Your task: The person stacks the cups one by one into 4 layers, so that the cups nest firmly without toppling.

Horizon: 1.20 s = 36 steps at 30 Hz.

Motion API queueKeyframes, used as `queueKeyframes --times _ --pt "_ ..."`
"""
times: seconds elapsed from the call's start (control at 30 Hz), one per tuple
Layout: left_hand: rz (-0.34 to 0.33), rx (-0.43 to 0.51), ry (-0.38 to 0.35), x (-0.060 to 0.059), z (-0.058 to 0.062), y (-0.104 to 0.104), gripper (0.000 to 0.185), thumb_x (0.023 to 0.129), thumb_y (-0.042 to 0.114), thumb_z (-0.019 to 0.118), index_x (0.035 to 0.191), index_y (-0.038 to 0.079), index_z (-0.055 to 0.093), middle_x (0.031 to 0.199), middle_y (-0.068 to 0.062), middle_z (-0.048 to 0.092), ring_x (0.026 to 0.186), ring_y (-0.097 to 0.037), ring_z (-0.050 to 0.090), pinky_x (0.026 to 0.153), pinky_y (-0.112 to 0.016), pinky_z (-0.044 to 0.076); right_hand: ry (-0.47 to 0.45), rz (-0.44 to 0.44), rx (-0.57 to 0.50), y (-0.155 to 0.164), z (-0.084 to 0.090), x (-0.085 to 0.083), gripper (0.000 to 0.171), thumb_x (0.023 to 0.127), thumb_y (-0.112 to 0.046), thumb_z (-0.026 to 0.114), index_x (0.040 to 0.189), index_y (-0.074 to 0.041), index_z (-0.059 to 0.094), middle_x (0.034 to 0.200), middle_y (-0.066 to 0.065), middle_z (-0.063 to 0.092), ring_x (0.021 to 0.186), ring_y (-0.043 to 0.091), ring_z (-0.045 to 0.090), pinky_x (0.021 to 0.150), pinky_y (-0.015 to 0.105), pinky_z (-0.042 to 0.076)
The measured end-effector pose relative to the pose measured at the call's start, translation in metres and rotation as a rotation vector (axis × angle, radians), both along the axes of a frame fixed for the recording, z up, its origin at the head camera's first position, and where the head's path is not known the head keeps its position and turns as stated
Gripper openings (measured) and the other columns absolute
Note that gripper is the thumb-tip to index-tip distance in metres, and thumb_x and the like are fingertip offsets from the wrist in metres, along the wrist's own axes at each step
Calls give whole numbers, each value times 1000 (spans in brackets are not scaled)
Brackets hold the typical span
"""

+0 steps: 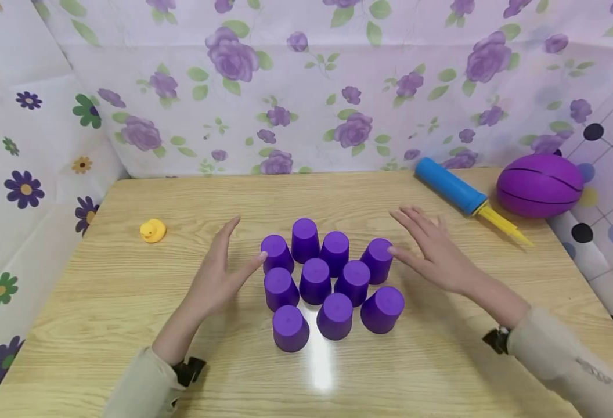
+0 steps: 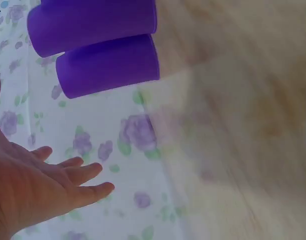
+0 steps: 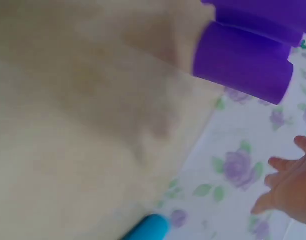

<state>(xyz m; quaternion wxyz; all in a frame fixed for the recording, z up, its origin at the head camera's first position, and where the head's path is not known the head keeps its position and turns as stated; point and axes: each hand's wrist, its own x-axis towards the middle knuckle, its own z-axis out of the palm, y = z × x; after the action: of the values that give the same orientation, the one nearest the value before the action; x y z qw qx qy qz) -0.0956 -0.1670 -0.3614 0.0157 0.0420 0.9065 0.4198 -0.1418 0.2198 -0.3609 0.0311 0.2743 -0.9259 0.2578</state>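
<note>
Several purple cups (image 1: 332,278) stand upside down in a tight cluster at the middle of the wooden table (image 1: 129,302). My left hand (image 1: 223,273) is flat and open at the cluster's left side, its thumb touching a left cup (image 1: 277,253). My right hand (image 1: 432,247) is open at the right side, thumb tip against the rightmost back cup (image 1: 377,260). The left wrist view shows two cups (image 2: 105,47) and my straight fingers (image 2: 78,182). In the right wrist view a cup (image 3: 242,62) and my fingertips (image 3: 287,190) appear.
A small yellow rubber duck (image 1: 152,230) sits at the table's left. A blue pump with a yellow nozzle (image 1: 458,190) and a purple ball (image 1: 539,184) lie at the back right. Floral cloth walls (image 1: 285,87) enclose the table on three sides.
</note>
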Motion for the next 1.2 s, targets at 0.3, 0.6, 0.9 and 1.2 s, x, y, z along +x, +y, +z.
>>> queueKeyframes --times 0.3,0.6,0.9,1.2 --pt "-80 97 -85 -25 15 22 82 76 58 67 144 34 27 152 1 23 139 -25 22 107 -61 26 -110 223 151 -66 48 -46 70 90 -51 54 148 -28 23 152 4 23 138 27 26 108 51 33" --pt "-178 -29 28 -36 11 28 62 73 32 79 125 12 52 142 -12 39 130 -32 37 106 -54 33 -135 326 259 -120 39 -62 68 90 -42 60 146 -19 30 142 6 41 125 25 46 100 43 44" --pt "-167 -4 41 -33 8 27 51 73 18 78 117 5 55 124 -15 52 112 -32 53 94 -47 49 -139 290 305 -147 32 -56 57 91 -38 59 139 -11 43 136 10 48 120 25 50 99 41 45" --pt "-95 44 -59 -37 4 23 48 74 18 79 115 4 59 116 -14 60 100 -33 62 84 -39 56 -96 354 236 -150 18 -58 50 89 -24 65 130 1 50 124 15 57 113 25 55 98 35 46"
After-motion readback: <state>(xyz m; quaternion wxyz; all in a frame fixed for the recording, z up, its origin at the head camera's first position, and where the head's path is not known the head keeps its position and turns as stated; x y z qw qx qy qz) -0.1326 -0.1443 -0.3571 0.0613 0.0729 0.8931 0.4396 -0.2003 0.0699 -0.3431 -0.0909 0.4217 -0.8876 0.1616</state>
